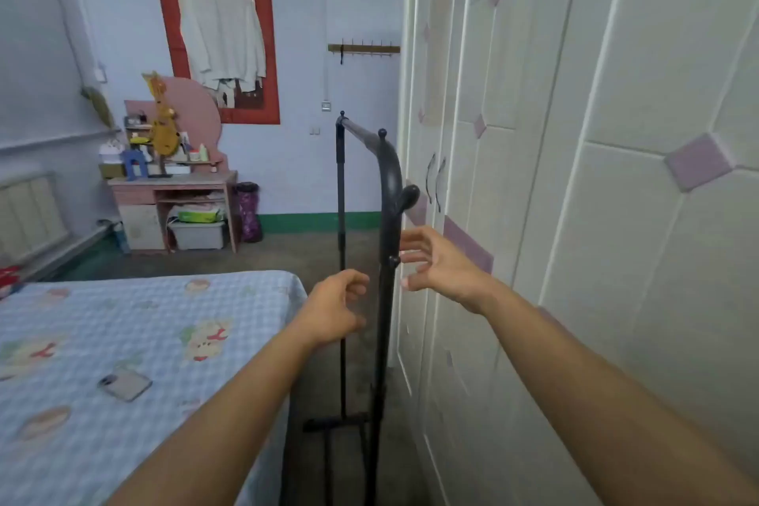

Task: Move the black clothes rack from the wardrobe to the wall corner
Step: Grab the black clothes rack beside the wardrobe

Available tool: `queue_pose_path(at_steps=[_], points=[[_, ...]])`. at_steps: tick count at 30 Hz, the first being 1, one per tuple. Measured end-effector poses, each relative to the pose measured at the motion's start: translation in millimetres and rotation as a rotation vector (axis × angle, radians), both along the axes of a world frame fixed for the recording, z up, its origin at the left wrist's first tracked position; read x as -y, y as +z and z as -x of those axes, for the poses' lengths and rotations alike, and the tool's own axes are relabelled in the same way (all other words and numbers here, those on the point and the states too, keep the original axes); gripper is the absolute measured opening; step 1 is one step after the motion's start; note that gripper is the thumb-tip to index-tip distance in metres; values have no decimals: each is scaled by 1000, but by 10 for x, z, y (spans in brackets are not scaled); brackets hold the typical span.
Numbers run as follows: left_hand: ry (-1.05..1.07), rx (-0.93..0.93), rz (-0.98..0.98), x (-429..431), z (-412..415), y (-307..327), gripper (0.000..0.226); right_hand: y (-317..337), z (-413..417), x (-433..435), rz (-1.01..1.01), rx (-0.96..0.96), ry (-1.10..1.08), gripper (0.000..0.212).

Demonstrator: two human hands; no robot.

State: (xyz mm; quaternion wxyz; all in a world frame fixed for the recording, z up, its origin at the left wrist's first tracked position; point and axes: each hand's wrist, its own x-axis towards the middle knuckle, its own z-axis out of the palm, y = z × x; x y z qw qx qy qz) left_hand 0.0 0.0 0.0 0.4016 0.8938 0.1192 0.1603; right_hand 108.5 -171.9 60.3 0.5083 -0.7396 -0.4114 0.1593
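Note:
The black clothes rack (388,193) stands upright in the narrow gap between the bed and the cream wardrobe (575,136), its top bar running away from me. My left hand (334,308) hovers just left of the near upright, fingers curled but apart, holding nothing. My right hand (439,265) is just right of the same pole, fingers spread, not touching it. The far wall corner (400,94) lies beyond the rack, beside the wardrobe's end.
A bed (123,341) with a checked blue sheet fills the left, a phone (124,383) lying on it. A pink desk (176,193) with clutter stands at the far wall, a purple bin (248,212) beside it. A hook rail (363,48) hangs near the corner.

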Motion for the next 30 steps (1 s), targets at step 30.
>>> queue_pose_path(at_steps=[30], points=[[114, -73, 664, 394, -480, -1846, 35, -561, 316, -933, -536, -217, -371, 31]])
